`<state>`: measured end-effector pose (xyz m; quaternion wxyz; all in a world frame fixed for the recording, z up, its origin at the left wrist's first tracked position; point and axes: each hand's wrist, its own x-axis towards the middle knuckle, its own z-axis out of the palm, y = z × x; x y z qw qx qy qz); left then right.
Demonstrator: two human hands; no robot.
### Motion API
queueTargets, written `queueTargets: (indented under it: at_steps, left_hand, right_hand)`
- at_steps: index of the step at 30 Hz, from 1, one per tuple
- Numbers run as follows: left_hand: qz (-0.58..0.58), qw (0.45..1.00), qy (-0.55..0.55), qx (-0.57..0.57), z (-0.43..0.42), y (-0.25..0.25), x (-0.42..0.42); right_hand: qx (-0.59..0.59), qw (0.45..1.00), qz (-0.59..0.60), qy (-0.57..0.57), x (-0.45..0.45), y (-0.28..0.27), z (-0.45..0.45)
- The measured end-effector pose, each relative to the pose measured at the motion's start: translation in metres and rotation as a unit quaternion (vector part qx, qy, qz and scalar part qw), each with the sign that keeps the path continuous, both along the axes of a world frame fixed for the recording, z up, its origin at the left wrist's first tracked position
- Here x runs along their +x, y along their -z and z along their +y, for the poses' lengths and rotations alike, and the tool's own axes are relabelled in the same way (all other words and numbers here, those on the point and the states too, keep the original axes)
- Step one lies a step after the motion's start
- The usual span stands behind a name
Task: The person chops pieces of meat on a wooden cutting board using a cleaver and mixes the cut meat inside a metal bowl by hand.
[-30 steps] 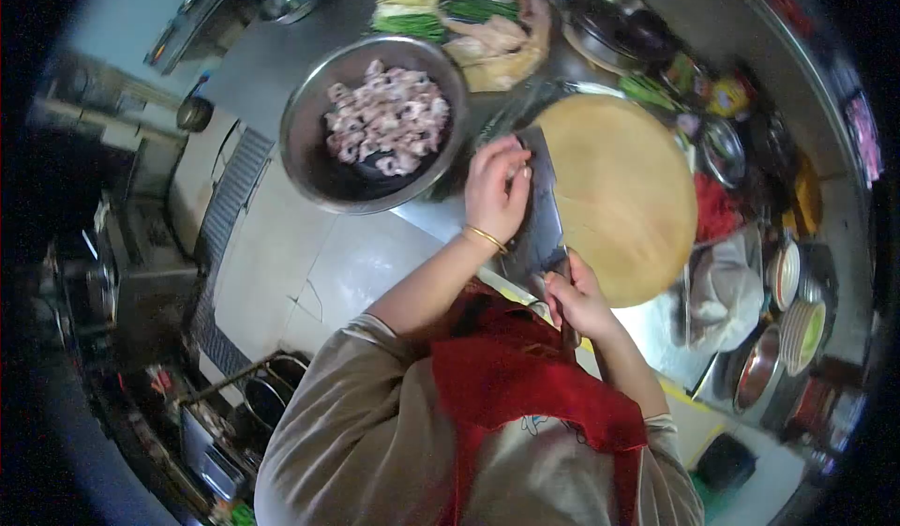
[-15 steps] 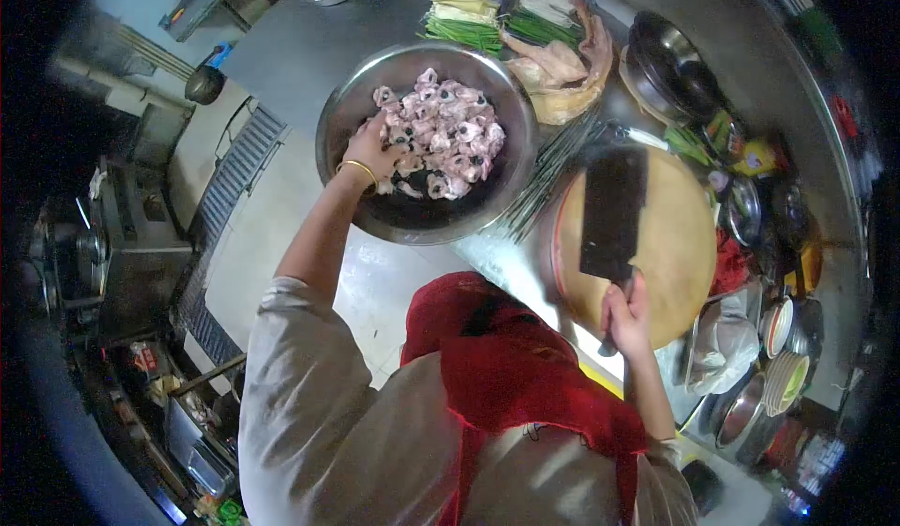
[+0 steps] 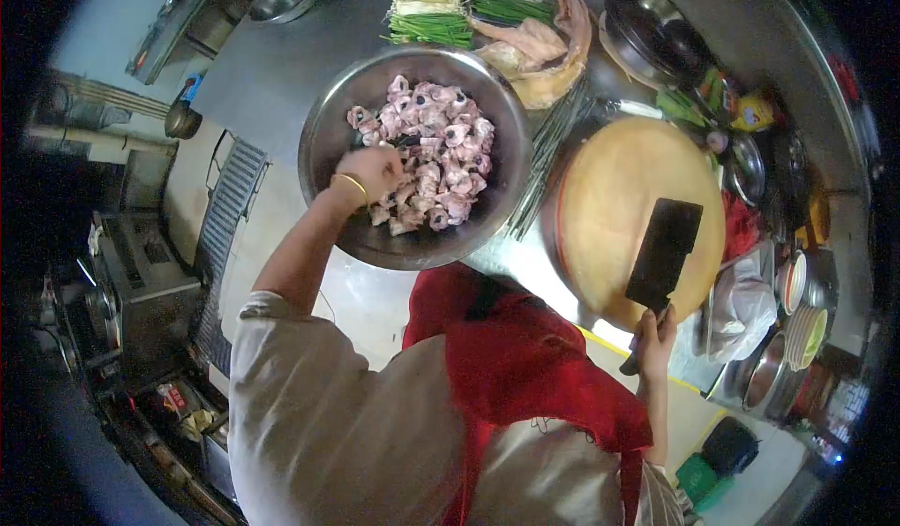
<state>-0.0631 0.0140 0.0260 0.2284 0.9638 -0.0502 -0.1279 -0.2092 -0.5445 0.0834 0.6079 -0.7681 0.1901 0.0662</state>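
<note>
My left hand [image 3: 371, 172], with a gold bracelet at the wrist, is inside a wide steel bowl [image 3: 319, 132]. It is curled down among many small pink-white raw meat pieces [image 3: 441, 137], several with dark round spots. Blur and the hand's own back hide its fingertips, so I cannot tell whether a piece is held. My right hand [image 3: 653, 337] is closed round the handle of a broad dark cleaver [image 3: 665, 252]. The blade is above the near right part of a round wooden chopping block [image 3: 609, 188].
Behind the bowl are bundled green and white vegetables [image 3: 427, 15] and a large piece of pale raw meat [image 3: 539, 52]. Long dark-green stalks [image 3: 548, 160] lie between bowl and block. Black pans [image 3: 656, 34], a plastic bag [image 3: 741, 310] and stacked bowls [image 3: 802, 337] line the right side.
The cleaver has come nearer my body and tilted, its blade now over the block's near right part. My left hand has shifted within the bowl and its fingers look more curled.
</note>
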Motion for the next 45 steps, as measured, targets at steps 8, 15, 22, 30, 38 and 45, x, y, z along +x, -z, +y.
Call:
queueTargets:
  at_steps: [8,15,22,30,38,45]
  left_hand:
    - [-0.126,0.99,-0.066,0.012,0.012,0.006,0.021]
    - [-0.064,0.989,0.047,0.124,-0.021,-0.017,0.008]
    - [-0.141,0.977,-0.03,0.159,0.024,0.025,0.034]
    - [-0.216,0.976,0.007,-0.008,-0.055,-0.006,0.055]
    - [-0.131,0.987,0.084,0.049,-0.032,-0.005,0.079]
    - [-0.144,0.966,-0.006,0.213,0.015,-0.009,0.067]
  right_hand:
    - [-0.008,1.0,-0.009,-0.012,-0.004,0.002,0.002]
    - [-0.042,0.999,0.023,-0.001,0.006,-0.012,0.011]
    - [-0.034,0.999,0.026,0.007,0.006,-0.011,0.01]
    - [-0.058,0.997,0.041,-0.003,0.011,-0.014,0.01]
    - [-0.069,0.997,0.033,0.011,0.004,-0.006,0.012]
    - [-0.084,0.996,0.031,0.023,0.003,-0.014,0.021]
